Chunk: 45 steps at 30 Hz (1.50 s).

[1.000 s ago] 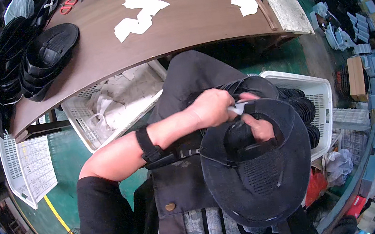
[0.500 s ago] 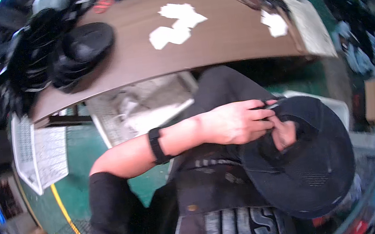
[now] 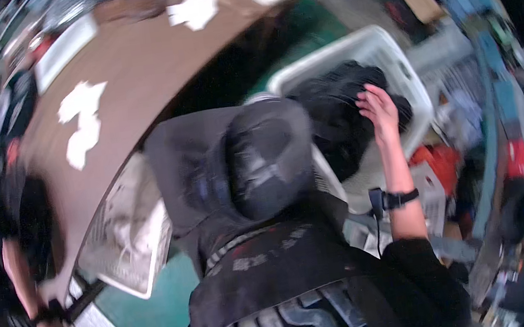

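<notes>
Head view: find black cap at clock centre, on lap, prob. light, soft, stiffer at rim, so best taken there. See R hand loosely spread btwn 2 & 3 o'clock, at black pile in white crate; can't tell grip of L hand nr 9 (blurred against dark stack).

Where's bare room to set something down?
Free: the brown table between the two groups of white scraps. Crowded: its left end, under a blurred dark pile; the white basket by the right hand, heaped with black pieces.
</notes>
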Available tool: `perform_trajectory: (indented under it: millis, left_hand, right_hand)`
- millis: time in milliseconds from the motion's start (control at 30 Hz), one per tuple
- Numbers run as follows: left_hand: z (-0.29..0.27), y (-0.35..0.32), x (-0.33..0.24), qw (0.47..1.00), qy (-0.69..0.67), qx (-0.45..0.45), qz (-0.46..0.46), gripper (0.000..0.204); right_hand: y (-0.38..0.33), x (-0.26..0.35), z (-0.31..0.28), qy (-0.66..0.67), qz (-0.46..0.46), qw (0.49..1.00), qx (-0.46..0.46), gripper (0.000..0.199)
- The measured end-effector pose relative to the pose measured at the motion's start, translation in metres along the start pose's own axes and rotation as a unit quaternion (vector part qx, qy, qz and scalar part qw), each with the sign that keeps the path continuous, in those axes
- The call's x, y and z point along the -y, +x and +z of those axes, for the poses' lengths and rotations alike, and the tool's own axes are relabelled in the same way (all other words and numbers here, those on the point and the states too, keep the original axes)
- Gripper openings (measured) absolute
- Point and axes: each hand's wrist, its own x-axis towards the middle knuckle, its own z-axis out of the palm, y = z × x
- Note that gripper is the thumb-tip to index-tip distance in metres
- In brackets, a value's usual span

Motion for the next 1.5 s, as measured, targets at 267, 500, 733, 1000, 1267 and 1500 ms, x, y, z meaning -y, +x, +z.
perform_trajectory:
  millis: [267,500,733,1000,1267,1500]
  left_hand:
    - [-0.025,0.110,-0.080,0.972,0.025,0.235,0.005,0.026]
    - [-0.289,0.249,-0.422,0.833,-0.545,0.022,0.097,0.035]
    - [-0.358,0.248,-0.521,0.813,-0.572,-0.031,0.107,0.063]
    - [-0.342,0.230,-0.514,0.826,-0.557,-0.070,0.061,0.052]
    - [-0.350,0.240,-0.509,0.522,-0.833,0.041,-0.178,0.012]
    - [-0.358,0.245,-0.509,0.374,-0.916,0.101,-0.100,0.013]
  right_hand:
    - [-0.045,-0.014,-0.064,-0.140,0.142,0.980,0.010,0.026]
    - [-0.058,0.003,0.062,-0.314,-0.085,0.941,0.091,0.040]
    - [-0.062,0.008,0.064,-0.267,-0.186,0.945,-0.022,0.033]
    - [-0.096,0.086,0.069,0.066,-0.035,0.981,0.180,0.017]
    - [-0.110,0.106,0.086,0.487,0.095,0.846,0.195,0.052]
    - [-0.027,0.037,0.229,0.184,0.200,0.831,0.485,0.046]
